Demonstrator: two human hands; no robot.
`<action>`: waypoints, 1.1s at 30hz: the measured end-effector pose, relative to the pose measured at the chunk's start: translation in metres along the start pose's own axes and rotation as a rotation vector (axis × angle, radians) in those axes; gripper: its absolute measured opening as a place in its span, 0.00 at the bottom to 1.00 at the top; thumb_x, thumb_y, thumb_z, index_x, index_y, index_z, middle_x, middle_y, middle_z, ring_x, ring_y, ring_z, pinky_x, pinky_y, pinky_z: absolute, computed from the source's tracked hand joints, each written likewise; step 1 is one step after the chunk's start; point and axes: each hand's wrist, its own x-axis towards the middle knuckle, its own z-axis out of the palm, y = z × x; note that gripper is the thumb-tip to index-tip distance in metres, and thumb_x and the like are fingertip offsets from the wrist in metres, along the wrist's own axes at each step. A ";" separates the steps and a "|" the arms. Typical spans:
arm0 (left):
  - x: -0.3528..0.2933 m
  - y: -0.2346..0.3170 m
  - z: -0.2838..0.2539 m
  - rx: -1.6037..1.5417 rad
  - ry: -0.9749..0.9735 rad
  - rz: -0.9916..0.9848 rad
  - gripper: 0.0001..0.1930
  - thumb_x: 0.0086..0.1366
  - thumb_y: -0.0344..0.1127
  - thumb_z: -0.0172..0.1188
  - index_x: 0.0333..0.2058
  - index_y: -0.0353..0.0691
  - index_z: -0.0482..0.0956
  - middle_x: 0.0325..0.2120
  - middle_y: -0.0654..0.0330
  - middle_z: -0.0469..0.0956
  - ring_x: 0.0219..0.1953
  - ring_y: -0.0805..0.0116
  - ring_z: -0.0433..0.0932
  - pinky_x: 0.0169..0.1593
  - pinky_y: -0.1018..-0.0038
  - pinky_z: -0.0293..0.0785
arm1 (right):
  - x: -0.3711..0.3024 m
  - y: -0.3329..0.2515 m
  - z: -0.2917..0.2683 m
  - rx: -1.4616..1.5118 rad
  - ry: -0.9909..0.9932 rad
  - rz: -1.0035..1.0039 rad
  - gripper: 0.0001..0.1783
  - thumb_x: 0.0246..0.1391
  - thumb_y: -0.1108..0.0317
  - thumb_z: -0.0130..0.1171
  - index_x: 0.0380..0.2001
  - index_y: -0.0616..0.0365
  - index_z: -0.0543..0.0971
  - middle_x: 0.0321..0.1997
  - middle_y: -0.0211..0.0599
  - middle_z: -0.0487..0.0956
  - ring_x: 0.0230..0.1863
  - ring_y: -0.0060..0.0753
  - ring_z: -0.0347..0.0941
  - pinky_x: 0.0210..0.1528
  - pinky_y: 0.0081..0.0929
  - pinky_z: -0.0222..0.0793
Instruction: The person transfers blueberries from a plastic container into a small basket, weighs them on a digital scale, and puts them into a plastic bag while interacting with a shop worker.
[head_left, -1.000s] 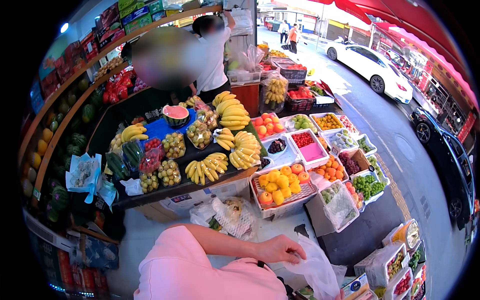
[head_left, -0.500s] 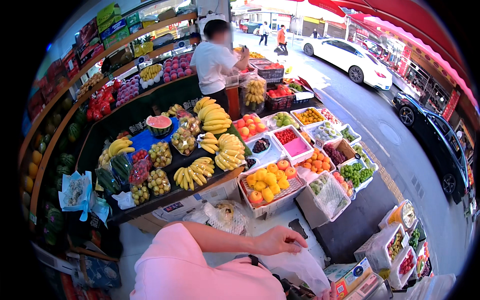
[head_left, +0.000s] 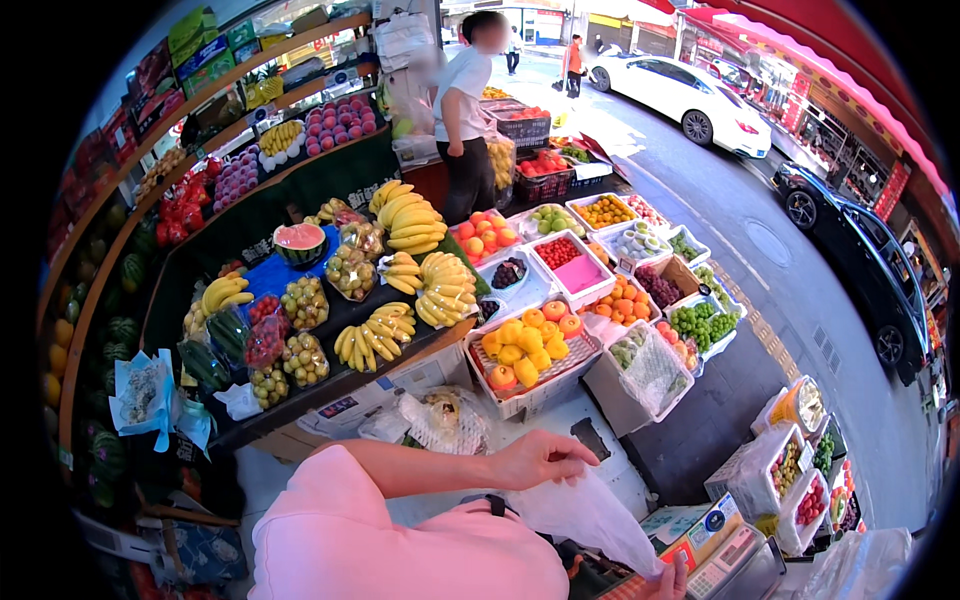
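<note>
My left hand [head_left: 545, 460] reaches across from a pink sleeve, its fingers pinched on the top edge of a thin translucent plastic bag [head_left: 590, 515]. The bag hangs down to the right toward my right hand [head_left: 672, 578], which shows only as fingertips at the bottom edge, touching the bag's lower end. Just beyond my left hand sits a white crate of orange and yellow fruit [head_left: 525, 350]. Bunches of bananas [head_left: 430, 275] lie on the dark stand behind it.
A fruit stall runs along the left with shelves, a halved watermelon [head_left: 300, 243] and trays of grapes [head_left: 700, 320]. A person in a white shirt [head_left: 465, 120] stands at the far end. A scale [head_left: 730, 560] sits lower right. Cars are parked on the street at right.
My head has turned, so the stall sits more to the left and lower. My left hand keeps its hold on the bag and has shifted slightly right. My right fingertips have come into view.
</note>
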 end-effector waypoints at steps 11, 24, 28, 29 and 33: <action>0.003 -0.025 -0.008 0.436 0.039 0.043 0.16 0.60 0.32 0.64 0.48 0.41 0.80 0.34 0.64 0.83 0.34 0.79 0.77 0.39 0.79 0.73 | 0.001 -0.013 -0.009 -0.444 0.003 -0.063 0.16 0.54 0.67 0.65 0.45 0.61 0.80 0.35 0.35 0.81 0.34 0.27 0.74 0.38 0.26 0.71; 0.027 -0.032 0.000 0.528 0.090 0.065 0.14 0.58 0.35 0.66 0.43 0.42 0.80 0.29 0.60 0.82 0.31 0.75 0.78 0.36 0.76 0.74 | 0.011 -0.032 -0.022 -0.243 0.121 -0.059 0.10 0.52 0.73 0.66 0.36 0.65 0.81 0.28 0.33 0.80 0.28 0.22 0.75 0.32 0.22 0.72; 0.040 -0.019 0.003 0.570 0.134 0.176 0.13 0.58 0.35 0.66 0.42 0.42 0.81 0.30 0.57 0.82 0.31 0.70 0.80 0.36 0.74 0.74 | 0.020 -0.026 -0.034 0.053 0.076 -0.041 0.11 0.50 0.74 0.67 0.37 0.66 0.80 0.31 0.35 0.80 0.29 0.25 0.76 0.32 0.22 0.72; 0.043 -0.015 0.003 0.590 0.142 0.217 0.12 0.58 0.35 0.66 0.42 0.42 0.81 0.31 0.57 0.82 0.31 0.69 0.80 0.36 0.74 0.74 | 0.022 -0.025 -0.038 0.158 0.059 -0.032 0.12 0.50 0.74 0.67 0.38 0.66 0.79 0.32 0.36 0.81 0.30 0.26 0.76 0.32 0.22 0.72; 0.056 0.001 0.008 0.645 0.118 0.372 0.10 0.58 0.33 0.65 0.40 0.42 0.81 0.31 0.57 0.81 0.31 0.64 0.80 0.36 0.72 0.75 | 0.020 -0.085 -0.029 -0.276 0.376 -0.267 0.22 0.43 0.71 0.72 0.41 0.67 0.78 0.40 0.43 0.79 0.41 0.38 0.76 0.40 0.32 0.73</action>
